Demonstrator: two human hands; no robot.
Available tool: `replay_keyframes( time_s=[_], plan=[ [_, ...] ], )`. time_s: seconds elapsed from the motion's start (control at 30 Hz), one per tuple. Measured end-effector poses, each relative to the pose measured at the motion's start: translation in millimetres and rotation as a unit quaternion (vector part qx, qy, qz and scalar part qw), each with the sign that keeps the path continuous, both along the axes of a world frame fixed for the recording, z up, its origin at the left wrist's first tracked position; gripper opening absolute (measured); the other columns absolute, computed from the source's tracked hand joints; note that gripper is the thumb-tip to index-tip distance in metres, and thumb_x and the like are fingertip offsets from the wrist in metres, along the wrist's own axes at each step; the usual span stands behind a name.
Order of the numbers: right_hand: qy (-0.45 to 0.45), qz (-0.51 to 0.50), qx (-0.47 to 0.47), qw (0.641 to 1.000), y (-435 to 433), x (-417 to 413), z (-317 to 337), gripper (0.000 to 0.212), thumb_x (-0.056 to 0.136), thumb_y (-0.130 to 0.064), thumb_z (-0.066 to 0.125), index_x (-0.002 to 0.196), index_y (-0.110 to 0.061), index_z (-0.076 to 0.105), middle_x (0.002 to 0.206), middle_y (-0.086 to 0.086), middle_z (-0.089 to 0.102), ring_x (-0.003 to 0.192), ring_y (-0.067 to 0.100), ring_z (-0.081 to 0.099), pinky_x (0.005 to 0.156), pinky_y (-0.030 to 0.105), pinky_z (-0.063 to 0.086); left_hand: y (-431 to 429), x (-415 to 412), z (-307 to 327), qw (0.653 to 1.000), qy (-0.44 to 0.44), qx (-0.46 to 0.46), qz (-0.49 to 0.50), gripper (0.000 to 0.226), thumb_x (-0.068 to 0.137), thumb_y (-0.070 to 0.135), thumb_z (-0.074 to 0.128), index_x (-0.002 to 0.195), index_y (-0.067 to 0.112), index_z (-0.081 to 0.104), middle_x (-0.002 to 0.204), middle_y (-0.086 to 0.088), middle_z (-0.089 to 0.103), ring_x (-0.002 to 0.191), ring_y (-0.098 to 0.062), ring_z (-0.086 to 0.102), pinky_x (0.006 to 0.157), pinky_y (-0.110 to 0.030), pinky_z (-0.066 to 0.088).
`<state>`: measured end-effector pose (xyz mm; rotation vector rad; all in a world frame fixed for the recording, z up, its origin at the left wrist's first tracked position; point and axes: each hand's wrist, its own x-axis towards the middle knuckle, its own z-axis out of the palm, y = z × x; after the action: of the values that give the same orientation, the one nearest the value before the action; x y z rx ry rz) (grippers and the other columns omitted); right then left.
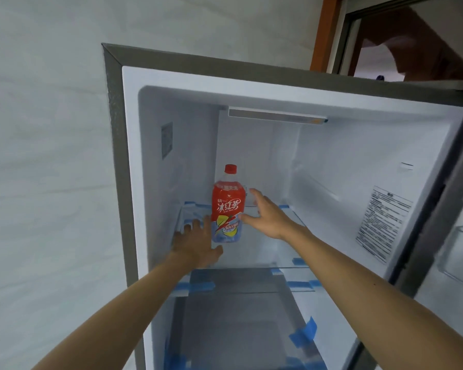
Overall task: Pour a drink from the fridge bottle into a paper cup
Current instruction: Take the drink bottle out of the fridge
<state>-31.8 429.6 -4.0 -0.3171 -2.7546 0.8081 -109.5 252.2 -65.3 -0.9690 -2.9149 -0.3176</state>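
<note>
The fingers [256, 195] of the right hand [269, 216] are stretching out straight and spread wide, holding nothing, just to the right of the bottle [228, 206]. The thumb is reaching the edge of the label, and whether it is touching cannot be told. The fingers [197, 225] of the left hand [195, 245] are also lying straight and open, holding nothing, just left of the bottle's lower half, with the thumb in front of its base.

The bottle is standing upright between the two hands on a glass shelf [265, 252], toward the back left of the open fridge [358, 156]. It is wearing a red cap [230, 168] and a red, blue and yellow label.

Strips of blue tape [304, 332] are sticking to the shelf edges. A printed sticker [382, 222] is showing on the right inner wall, and a light bar [277, 116] is running across the top at the back.
</note>
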Motion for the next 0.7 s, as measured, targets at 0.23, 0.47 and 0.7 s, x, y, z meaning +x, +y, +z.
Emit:
replay_keyframes(
  time_s=[0.23,0.47,0.7],
  plan=[
    [0.059,0.024,-0.216,0.974,14,-66,-4,0.103,0.077,-0.034,0.081,0.156,-0.026,0.016,0.146,0.004,0.048,0.124,0.016,0.053,0.103,0.041,0.048,24,-19,-3,0.998,-0.045,0.046,0.027,0.092,0.092,0.058,0.051,0.156,0.011,0.004,0.157,-0.02,0.025,0.141,-0.039,0.033,0.111,-0.054,0.034],
    [0.068,0.078,-0.235,0.966,30,-90,-14,0.091,0.072,-0.017,0.086,0.147,-0.023,0.033,0.124,-0.005,0.062,0.109,0.011,0.064,0.092,0.038,0.056,39,-29,-13,0.991,-0.071,0.093,0.061,0.092,0.089,0.063,0.054,0.152,0.013,0.011,0.155,-0.02,0.028,0.141,-0.039,0.034,0.111,-0.054,0.034],
    [0.103,0.071,-0.248,0.96,35,-92,-13,0.08,0.069,-0.017,0.088,0.137,-0.025,0.046,0.119,-0.006,0.064,0.101,0.009,0.066,0.081,0.033,0.06,43,-32,-20,0.974,-0.128,0.179,0.045,0.08,0.087,0.056,0.063,0.145,0.018,0.023,0.143,-0.016,0.039,0.132,-0.034,0.044,0.107,-0.049,0.043]
  ],
)
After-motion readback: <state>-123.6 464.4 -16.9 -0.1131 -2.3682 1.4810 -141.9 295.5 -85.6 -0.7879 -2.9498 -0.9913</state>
